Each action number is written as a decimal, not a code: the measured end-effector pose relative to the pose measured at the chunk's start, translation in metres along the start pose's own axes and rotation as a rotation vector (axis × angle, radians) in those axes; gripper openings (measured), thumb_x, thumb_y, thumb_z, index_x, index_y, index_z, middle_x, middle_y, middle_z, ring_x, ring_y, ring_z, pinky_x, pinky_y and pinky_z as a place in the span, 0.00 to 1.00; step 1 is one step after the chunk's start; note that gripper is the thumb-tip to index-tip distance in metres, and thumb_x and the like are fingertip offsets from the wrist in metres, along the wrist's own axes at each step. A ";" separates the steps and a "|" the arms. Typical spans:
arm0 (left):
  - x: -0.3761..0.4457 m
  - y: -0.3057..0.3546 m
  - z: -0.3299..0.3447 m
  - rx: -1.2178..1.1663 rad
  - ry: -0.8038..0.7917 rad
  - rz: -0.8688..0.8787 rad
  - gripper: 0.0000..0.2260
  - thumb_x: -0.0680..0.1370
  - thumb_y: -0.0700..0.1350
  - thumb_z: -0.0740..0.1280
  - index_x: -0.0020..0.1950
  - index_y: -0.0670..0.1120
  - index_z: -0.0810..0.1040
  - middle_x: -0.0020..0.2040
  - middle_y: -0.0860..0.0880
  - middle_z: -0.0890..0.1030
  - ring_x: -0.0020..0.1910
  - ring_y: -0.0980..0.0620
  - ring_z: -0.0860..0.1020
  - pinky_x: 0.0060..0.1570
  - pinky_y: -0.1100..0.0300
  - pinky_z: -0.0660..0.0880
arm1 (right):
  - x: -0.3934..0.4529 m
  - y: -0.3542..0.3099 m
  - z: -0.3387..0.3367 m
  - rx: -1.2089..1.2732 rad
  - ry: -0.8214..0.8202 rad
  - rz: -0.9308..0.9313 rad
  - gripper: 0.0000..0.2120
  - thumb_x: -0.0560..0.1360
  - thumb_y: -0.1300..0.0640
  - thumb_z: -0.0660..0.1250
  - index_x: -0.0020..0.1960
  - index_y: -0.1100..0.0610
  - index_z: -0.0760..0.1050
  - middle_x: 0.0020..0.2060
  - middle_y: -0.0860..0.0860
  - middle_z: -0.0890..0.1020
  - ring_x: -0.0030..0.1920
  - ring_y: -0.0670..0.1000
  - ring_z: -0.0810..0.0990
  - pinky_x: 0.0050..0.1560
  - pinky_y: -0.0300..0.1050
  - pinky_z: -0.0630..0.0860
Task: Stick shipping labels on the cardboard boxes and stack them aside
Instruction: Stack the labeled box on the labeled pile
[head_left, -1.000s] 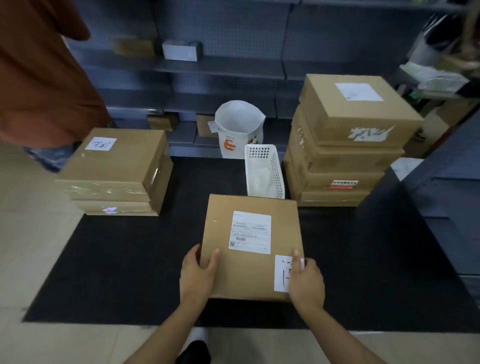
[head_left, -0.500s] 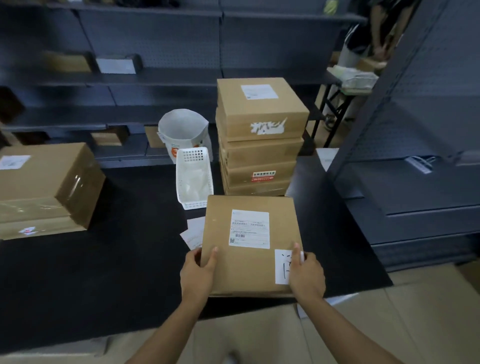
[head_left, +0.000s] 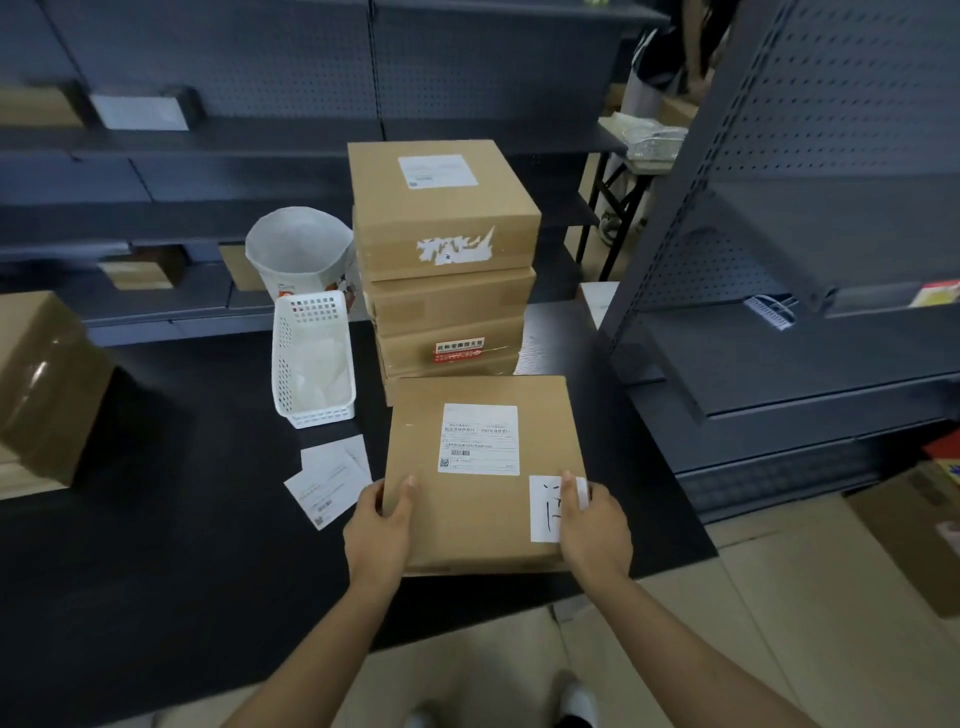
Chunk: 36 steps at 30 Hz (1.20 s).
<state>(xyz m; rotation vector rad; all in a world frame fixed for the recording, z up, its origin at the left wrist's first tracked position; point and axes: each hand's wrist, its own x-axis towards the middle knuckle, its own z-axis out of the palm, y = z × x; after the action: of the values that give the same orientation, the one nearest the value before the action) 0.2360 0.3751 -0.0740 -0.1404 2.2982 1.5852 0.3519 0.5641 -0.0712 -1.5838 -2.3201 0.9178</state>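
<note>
**Item: labelled carton, held for stacking**

Flat square brown cardboard box (head_left: 480, 470), white printed shipping label (head_left: 480, 439) on its lid. Location: above the black bench (head_left: 156, 519), just before the stack of brown cardboard boxes (head_left: 444, 260). Grip: left hand (head_left: 376, 535) and right hand (head_left: 595, 525) clamp the near corners, thumbs on top. Handling, judged: stiff, smooth, likely light; hold at opposite side edges, keep level.

Dim indoor light, blurred, warped edges
</note>
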 end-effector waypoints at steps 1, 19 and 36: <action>-0.001 0.002 0.009 0.007 0.009 -0.001 0.22 0.77 0.58 0.65 0.65 0.47 0.74 0.56 0.50 0.78 0.52 0.52 0.74 0.51 0.58 0.69 | 0.008 0.006 -0.003 -0.003 -0.004 -0.006 0.27 0.79 0.36 0.51 0.59 0.56 0.73 0.52 0.53 0.78 0.50 0.54 0.77 0.48 0.49 0.73; -0.037 0.066 0.233 0.052 0.050 -0.017 0.20 0.77 0.57 0.65 0.65 0.48 0.72 0.54 0.52 0.77 0.51 0.54 0.76 0.46 0.61 0.71 | 0.202 0.115 -0.104 0.012 -0.085 -0.007 0.27 0.79 0.37 0.51 0.52 0.59 0.74 0.47 0.57 0.80 0.44 0.56 0.78 0.42 0.49 0.74; 0.115 0.119 0.293 -0.034 -0.176 0.048 0.33 0.74 0.61 0.65 0.76 0.52 0.60 0.71 0.51 0.68 0.67 0.50 0.70 0.66 0.44 0.70 | 0.355 0.026 -0.071 0.095 -0.099 0.004 0.29 0.78 0.35 0.52 0.55 0.60 0.76 0.51 0.59 0.81 0.51 0.60 0.79 0.49 0.50 0.75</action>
<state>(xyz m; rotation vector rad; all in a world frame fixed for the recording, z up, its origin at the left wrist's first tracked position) 0.1612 0.7020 -0.1000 0.0445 2.1558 1.5929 0.2589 0.9140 -0.0953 -1.5394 -2.3004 1.1136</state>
